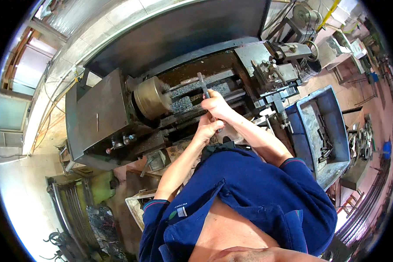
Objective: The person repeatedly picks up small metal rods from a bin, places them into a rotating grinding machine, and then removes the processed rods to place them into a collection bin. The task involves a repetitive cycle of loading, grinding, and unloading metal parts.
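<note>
I watched both hands meet over the lathe, just at the centre of the view. The right hand was uppermost, its fingers closed around the lower end of a slim grey tool that stuck up toward twelve o'clock, tilted slightly to the left. The left hand sat directly below it at six o'clock from the right hand, touching it, fingers curled shut around what looked like the same handle; I could not tell exactly where the tool ended inside that grip.

The tool's free end stood over the lathe bed, which was strewn with dark swarf. At nine o'clock from the hands, near them, was the brass-coloured chuck, fixed to the dark headstock. At two o'clock from the hands sat the tool post with its bolts.

Well apart at three o'clock stood a blue tray holding a few dark metal pieces along its right wall. At seven o'clock, low in the view, lay a heap of dark scrap on the floor. Blue sleeves filled the bottom of the view.
</note>
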Demonstrator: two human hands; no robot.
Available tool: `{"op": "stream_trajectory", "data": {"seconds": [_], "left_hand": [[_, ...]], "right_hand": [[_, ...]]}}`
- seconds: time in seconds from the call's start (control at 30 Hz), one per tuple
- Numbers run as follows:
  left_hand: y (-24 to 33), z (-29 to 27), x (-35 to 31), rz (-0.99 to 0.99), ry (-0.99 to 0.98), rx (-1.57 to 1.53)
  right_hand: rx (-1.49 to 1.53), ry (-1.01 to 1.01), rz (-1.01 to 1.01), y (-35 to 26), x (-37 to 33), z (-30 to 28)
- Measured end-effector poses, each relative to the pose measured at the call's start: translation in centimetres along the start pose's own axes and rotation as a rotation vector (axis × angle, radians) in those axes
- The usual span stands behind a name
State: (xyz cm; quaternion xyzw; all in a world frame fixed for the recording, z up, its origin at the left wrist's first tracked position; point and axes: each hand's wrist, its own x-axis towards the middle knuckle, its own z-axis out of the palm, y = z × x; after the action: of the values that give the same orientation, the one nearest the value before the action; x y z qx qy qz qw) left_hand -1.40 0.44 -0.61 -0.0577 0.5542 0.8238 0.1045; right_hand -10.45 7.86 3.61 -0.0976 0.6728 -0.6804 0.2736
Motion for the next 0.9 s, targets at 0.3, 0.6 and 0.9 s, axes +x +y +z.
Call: {"op": "stream_trajectory", "data": {"seconds": [0.3,0.6,0.9], "left_hand": [[-0.2,-0.3,-0.2,0.091,0.069,-0.026],[-0.2,-1.0,-0.9,0.105,0.104,-0.037],[-0.6,-0.1,0.1,0.105,0.047,-0.054]], "right_hand": [[-0.080,-0.038,-0.022,-0.7,0.3,1.4],[-0.140,-0.066,0.033,-1.2,0.1,2.0],[-0.123,0.020,-0.078,-0.1,0.3,0.7]]}}
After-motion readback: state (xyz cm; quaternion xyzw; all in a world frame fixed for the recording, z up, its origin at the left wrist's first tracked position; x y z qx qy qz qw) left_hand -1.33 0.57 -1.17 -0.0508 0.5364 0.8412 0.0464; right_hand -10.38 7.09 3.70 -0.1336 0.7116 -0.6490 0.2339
